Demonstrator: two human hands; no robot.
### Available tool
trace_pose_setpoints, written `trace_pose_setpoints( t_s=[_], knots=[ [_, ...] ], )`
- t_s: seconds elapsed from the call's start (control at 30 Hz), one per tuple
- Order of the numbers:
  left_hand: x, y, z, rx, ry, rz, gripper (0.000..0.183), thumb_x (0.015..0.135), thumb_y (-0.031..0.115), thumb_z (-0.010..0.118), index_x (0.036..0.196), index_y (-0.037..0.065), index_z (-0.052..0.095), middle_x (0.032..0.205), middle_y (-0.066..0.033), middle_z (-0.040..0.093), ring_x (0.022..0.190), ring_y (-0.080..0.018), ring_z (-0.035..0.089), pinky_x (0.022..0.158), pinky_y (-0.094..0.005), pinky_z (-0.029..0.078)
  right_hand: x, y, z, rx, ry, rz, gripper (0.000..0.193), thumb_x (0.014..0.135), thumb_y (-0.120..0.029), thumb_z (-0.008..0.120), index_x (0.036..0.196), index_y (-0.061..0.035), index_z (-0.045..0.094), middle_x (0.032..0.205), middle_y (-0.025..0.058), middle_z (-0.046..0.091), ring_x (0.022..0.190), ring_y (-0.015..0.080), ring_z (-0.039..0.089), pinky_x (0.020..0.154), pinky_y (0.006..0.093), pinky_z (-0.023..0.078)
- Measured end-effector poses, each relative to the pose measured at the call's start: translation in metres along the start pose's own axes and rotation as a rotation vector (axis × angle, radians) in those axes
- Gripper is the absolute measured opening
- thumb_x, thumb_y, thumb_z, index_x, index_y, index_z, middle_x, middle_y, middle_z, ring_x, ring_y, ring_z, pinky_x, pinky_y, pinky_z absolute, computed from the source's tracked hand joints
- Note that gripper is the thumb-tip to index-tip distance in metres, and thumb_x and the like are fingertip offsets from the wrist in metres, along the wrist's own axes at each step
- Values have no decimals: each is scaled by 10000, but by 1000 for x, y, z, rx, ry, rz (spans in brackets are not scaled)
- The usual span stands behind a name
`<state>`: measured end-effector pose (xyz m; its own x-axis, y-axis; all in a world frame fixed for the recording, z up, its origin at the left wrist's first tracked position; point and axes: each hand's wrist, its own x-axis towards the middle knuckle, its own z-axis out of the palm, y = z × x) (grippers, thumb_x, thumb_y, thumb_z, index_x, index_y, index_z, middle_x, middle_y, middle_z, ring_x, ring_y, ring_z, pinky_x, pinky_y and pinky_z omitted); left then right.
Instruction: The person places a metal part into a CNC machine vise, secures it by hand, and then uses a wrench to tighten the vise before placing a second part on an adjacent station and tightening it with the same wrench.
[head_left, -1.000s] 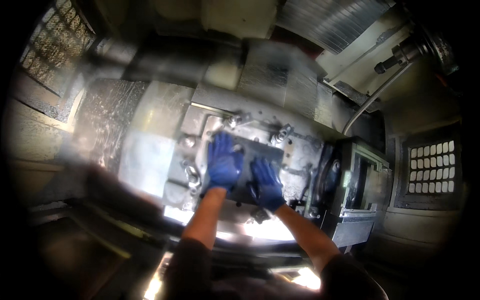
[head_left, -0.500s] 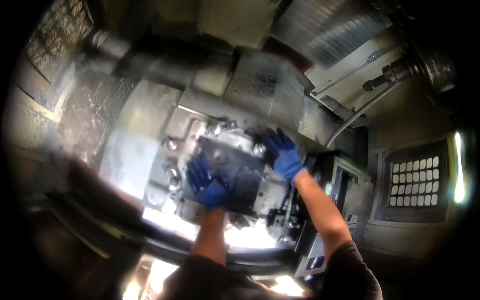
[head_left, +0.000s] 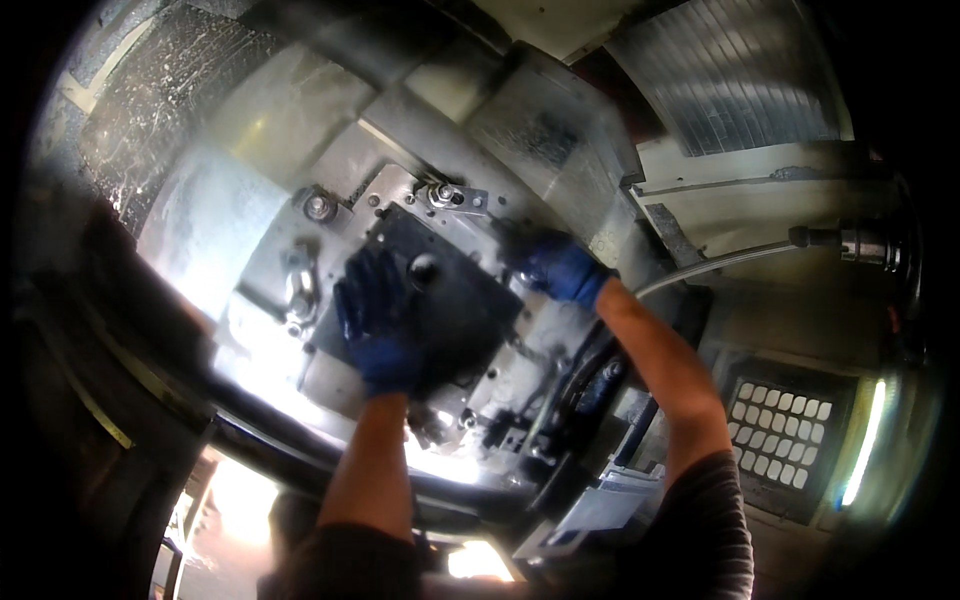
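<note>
A dark flat plate (head_left: pixel 460 310) with a round hole lies on a bright metal fixture plate (head_left: pixel 340 375). My left hand (head_left: pixel 378 310), in a blue glove, rests on the left part of the dark plate with its fingers stretched out. At the plate's far right edge is my gloved right hand (head_left: pixel 565 272). Its fingers curl down over a spot where a shiny round part showed before; what they grip is hidden. A clamp with a bolt and nut (head_left: pixel 442 196) sits beyond the plate. Another clamp (head_left: pixel 299 285) stands to the left of my left hand.
A bolt head (head_left: pixel 320 207) stands at the far left corner of the fixture. A hose (head_left: pixel 715 262) curves in from the right. Dark cables (head_left: pixel 585 365) and small fittings lie below my right hand. A slatted metal cover (head_left: pixel 720 75) is at the upper right.
My right hand has gone from spread fingers to curled ones at the plate's far right edge. My left hand stays flat on the plate. The whole view has turned and shifted.
</note>
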<state>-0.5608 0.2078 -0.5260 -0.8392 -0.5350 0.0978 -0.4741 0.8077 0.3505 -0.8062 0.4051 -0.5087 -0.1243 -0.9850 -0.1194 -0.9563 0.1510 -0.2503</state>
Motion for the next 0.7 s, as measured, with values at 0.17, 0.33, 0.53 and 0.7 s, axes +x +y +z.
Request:
trace_pose_setpoints(
  t_s=[0.17, 0.33, 0.53, 0.7],
  knots=[
    [3, 1, -3, -11, -26, -21, 652, 948, 372, 471, 1518, 99, 309, 1556, -174, 306, 1460, -343, 240, 1191, -495, 138, -6, 0, 1, 313, -150, 135, 436, 877, -165, 551, 1297, -279, 568, 1275, 65, 606, 1170, 281, 567, 1054, 457, 397],
    [2, 1, -2, -30, -26, -25, 652, 947, 373, 472, 1517, 99, 314, 1559, -172, 300, 1463, -338, 233, 1192, -492, 128, -14, 9, 21, 722, -152, 369, 458, 902, -196, 504, 1341, -323, 529, 1319, 69, 582, 1176, 301, 559, 1058, 464, 388],
    [2, 0, 0, -19, -20, -18, 647, 948, 377, 473, 1512, 99, 324, 1560, -171, 300, 1464, -330, 232, 1192, -490, 125, -2, 3, 0, -432, -207, -144, 508, 897, -242, 517, 1402, -272, 474, 1397, 81, 529, 1195, 306, 545, 1075, 467, 367],
    [0, -1, 3, -35, 23, -12, 649, 950, 392, 471, 1513, 105, 323, 1559, -171, 301, 1463, -340, 232, 1189, -492, 136, 8, -27, -73, -315, -39, -22, 498, 798, -327, 666, 1252, -140, 584, 1200, 126, 628, 1070, 311, 609, 948, 438, 465]
  ],
)
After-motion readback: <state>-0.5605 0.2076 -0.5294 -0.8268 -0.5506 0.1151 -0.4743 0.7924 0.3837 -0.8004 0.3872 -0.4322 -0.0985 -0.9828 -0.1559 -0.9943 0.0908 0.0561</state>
